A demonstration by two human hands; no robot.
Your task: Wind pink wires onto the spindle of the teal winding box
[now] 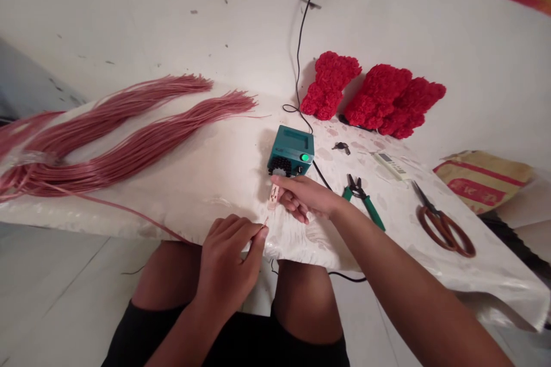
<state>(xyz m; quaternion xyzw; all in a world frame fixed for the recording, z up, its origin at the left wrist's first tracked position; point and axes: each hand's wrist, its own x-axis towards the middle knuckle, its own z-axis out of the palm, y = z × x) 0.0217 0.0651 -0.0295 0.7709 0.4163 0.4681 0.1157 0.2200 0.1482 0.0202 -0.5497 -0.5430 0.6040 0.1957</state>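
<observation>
My left hand (235,255) is closed at the front edge of the table, pinching a thin pink wire (129,212). The wire's short tip pokes out past my thumb and forefinger, and its length runs back to the left. My right hand (303,198) is closed on a small flat pinkish piece with dark slots (274,195), its thumb at the top end. Just beyond that hand stands a teal machine (293,143) with a lit green button and a black ridged part at its front.
Long bundles of pink wire (142,155) cover the table's left side. Green-handled pliers (361,200), brown-handled scissors (445,229), a small black item (341,148) and a pale packet (390,165) lie right. Fluffy red shapes (379,94) stand behind. A black cord (300,40) rises to the socket.
</observation>
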